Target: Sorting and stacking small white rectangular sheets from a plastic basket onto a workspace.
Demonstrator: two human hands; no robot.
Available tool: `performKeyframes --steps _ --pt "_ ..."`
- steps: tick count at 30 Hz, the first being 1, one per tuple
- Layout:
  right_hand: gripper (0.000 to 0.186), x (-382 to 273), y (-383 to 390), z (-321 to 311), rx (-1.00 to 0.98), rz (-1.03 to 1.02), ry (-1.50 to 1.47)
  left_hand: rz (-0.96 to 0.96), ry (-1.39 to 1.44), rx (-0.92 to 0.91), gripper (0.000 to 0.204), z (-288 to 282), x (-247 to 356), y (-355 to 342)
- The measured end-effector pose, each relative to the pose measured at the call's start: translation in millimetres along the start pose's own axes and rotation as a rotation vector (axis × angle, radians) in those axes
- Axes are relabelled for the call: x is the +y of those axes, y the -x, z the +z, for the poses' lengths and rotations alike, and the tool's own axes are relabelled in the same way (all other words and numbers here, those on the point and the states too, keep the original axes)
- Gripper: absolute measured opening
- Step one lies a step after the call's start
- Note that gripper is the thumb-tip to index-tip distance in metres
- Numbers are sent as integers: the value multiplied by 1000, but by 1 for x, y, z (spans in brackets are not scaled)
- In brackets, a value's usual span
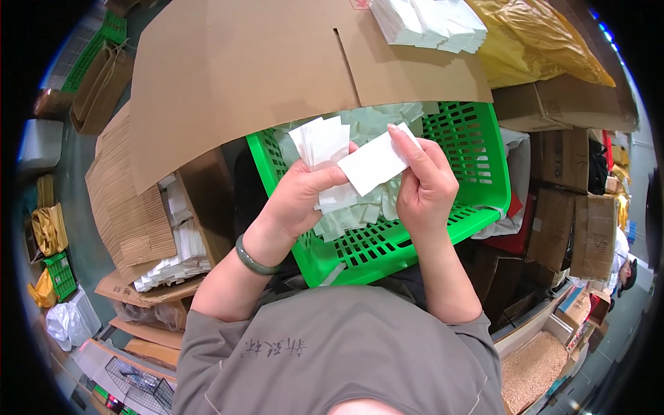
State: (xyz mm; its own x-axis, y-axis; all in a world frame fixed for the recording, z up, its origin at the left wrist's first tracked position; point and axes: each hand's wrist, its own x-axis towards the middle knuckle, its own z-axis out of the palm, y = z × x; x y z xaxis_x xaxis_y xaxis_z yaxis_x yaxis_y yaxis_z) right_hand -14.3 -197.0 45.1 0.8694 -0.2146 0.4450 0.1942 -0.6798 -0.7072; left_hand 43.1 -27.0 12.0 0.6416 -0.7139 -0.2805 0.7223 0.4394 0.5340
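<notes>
Here, the left hand (304,190) has its grip curled round white papers (321,142); the right hand (429,178) pinches 1 white slip (373,164), both above a green basket (380,269). Dark characters mark the grey shirt (360,346); red print marks the cardboard (277,62).

My left forearm (232,277) and right forearm (446,273) angle inward. Left hand (301,194) gripping, thumb pointing right. Right hand (427,183) pinching, lower fingers curled. Hands near each other.
</notes>
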Motion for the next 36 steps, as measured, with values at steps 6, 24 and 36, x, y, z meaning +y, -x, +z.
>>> performKeyframes --steps 6,24,36 --pt "40 -2 -2 -2 -25 -65 -6 -12 -2 45 30 1 1 -1" --pt "28 1 -3 -16 9 234 -400 120 -290 153 24 2 -4 -2" --pt "36 -7 -6 -17 -303 615 -645 236 -428 185 22 6 -1 -3"
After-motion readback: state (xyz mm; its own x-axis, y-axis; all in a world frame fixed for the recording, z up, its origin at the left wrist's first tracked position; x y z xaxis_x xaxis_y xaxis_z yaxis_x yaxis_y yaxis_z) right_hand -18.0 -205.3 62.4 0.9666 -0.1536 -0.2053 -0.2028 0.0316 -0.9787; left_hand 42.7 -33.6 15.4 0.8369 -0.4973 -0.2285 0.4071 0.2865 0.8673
